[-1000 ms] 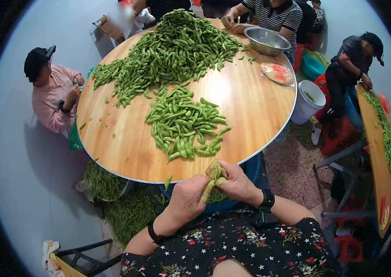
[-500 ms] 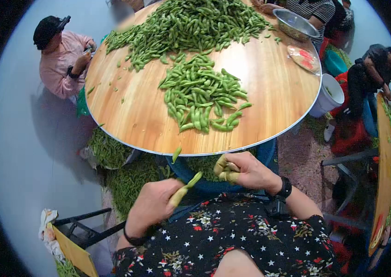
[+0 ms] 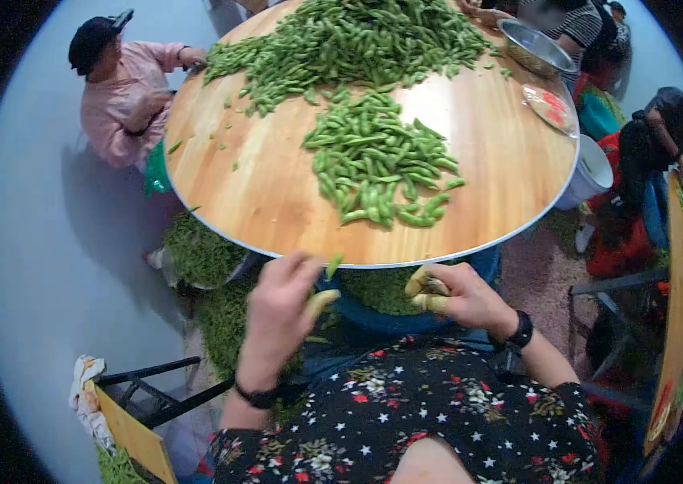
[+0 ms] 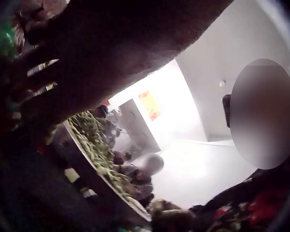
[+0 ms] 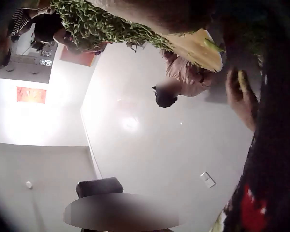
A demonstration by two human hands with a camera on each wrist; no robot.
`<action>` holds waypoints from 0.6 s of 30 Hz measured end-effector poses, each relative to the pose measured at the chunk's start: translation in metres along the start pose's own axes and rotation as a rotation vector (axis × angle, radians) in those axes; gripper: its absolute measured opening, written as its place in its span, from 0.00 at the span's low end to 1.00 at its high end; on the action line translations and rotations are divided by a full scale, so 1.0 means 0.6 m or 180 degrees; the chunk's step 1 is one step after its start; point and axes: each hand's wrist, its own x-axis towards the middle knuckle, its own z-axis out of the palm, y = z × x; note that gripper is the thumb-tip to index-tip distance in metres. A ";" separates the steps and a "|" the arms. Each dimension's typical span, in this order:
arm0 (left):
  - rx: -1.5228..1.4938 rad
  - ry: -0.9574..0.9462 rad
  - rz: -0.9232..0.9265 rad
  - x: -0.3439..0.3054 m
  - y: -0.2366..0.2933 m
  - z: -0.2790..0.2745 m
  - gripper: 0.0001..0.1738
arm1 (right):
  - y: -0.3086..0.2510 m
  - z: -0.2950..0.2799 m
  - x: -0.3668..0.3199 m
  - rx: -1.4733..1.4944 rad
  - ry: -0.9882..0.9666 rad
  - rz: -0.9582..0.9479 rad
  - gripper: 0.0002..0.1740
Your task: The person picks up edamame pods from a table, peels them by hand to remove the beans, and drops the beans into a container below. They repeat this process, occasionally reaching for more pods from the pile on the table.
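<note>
A single green soybean pod [image 3: 333, 264] sits at the near edge of the round wooden table [image 3: 277, 226]. My left hand [image 3: 281, 302], blurred, reaches beside it with thumb and fingers apart and a yellowish cover on the thumb. In the right wrist view, that left hand [image 5: 243, 99] shows below the pod [image 5: 212, 46] on the table edge. My right hand [image 3: 458, 292] hangs just off the table edge, fingers curled, with yellowish covers on thumb and fingertips. I cannot tell whether it hides anything inside.
Loose pods [image 3: 382, 161] lie mid-table before a large heap of pods [image 3: 357, 40]. Below the edge stands a blue tub [image 3: 382, 310] of greens. A steel bowl [image 3: 535, 48], a packet [image 3: 549, 109] and a white bucket [image 3: 591, 173] are at right. A person in pink [image 3: 127, 105] works at left.
My hands have parted from where they met. The pod seen in my left hand half a second ago has left it, and that hand has risen toward the table edge. The right stays curled.
</note>
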 end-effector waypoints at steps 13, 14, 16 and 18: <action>0.0669 -0.0108 -0.1336 -0.127 -0.142 -0.072 0.13 | -0.055 0.028 0.053 0.0317 -0.0834 -0.0738 0.09; 0.1009 -0.0280 -0.1501 -0.148 -0.161 -0.071 0.15 | -0.060 0.035 0.064 -0.0031 -0.0888 -0.1083 0.10; 0.1392 -0.0224 -0.1336 -0.136 -0.123 -0.078 0.17 | -0.071 0.055 0.078 0.0374 -0.1220 -0.1159 0.12; 0.1773 -0.0147 -0.1129 -0.111 -0.100 -0.075 0.19 | -0.072 0.061 0.088 -0.0345 -0.1503 -0.0960 0.13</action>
